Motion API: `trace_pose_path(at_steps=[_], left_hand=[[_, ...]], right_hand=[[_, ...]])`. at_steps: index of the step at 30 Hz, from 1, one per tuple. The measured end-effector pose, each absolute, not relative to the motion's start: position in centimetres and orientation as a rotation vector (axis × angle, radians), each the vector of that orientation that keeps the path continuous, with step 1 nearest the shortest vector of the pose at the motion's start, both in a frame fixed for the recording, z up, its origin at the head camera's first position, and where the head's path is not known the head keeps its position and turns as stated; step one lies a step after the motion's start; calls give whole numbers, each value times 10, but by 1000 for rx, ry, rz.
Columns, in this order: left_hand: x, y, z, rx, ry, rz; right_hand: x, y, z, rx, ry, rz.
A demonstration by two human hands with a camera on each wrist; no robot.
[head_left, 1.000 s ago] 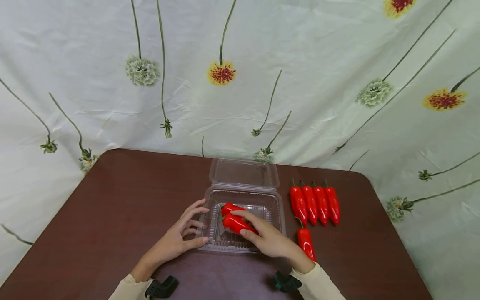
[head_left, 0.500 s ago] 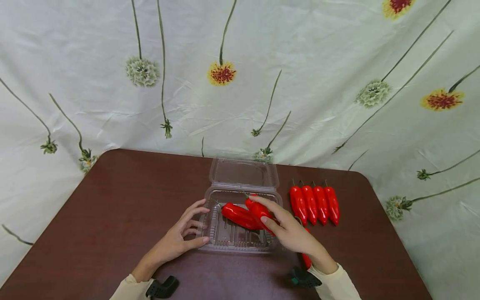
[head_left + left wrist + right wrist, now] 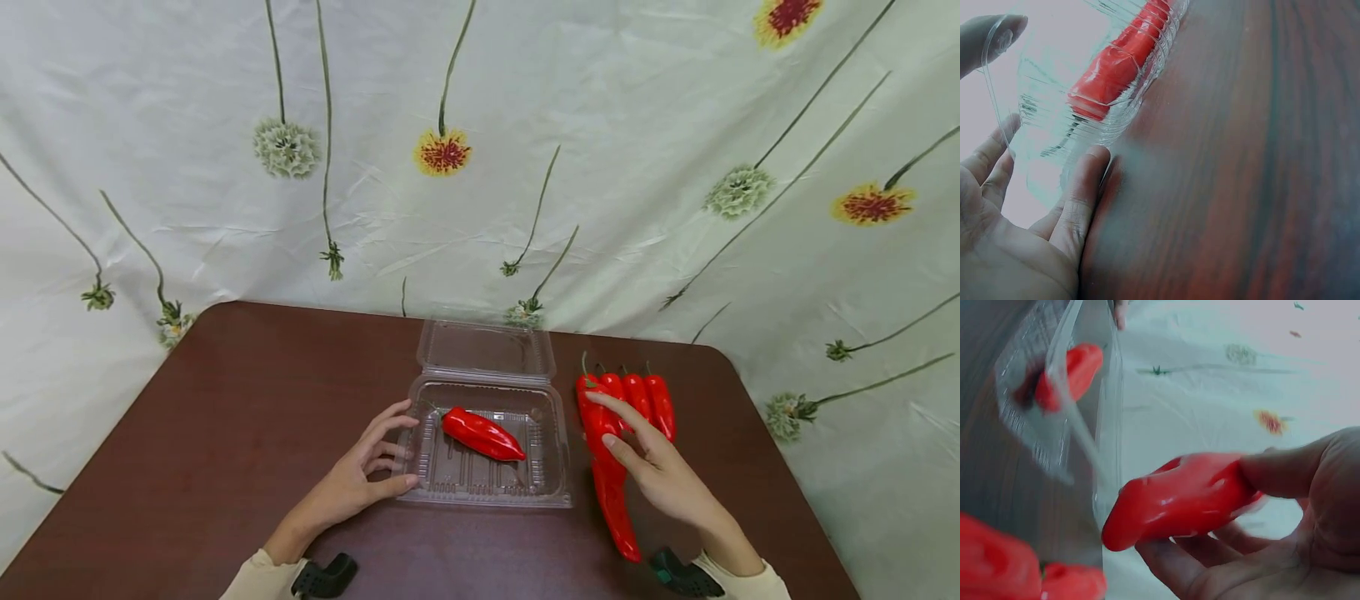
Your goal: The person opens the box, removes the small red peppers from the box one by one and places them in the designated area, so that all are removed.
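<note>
In the head view, my right hand (image 3: 667,471) pinches a red chili pepper (image 3: 596,417) between thumb and fingers, right of the clear box. The right wrist view shows this held chili pepper (image 3: 1179,500) close up, its tapered end pointing left. A clear plastic clamshell box (image 3: 483,502) stands with its lid (image 3: 487,346) folded back. Inside it one red chili pepper (image 3: 483,435) lies slanted. My left hand (image 3: 356,471) touches the box's left side with spread fingers; its thumb is at the front left corner.
Several red chili peppers (image 3: 660,404) lie in a row at the right, partly hidden behind my right hand and the held pepper. Another chili pepper (image 3: 618,512) lies nearer the front. Beyond the brown table (image 3: 247,400) hangs a flowered cloth (image 3: 360,200).
My right hand has lifted a chili pepper out of the clear box and carried it right, over the row of peppers. One pepper stays in the box. My left hand has kept its place.
</note>
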State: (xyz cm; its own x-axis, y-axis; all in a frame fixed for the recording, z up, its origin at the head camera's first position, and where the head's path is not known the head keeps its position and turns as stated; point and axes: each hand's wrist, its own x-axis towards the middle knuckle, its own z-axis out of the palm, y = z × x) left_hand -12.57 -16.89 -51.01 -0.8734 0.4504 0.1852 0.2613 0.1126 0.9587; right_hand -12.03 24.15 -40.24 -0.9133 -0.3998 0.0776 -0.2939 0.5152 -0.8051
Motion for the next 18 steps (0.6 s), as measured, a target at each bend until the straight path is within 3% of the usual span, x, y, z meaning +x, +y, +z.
trace_pose_path(at_steps=[18], left_hand=[[-126,-169,-511,733,2237,1860]], right_hand=[[-93,303,-436,-482,2714,-1324]])
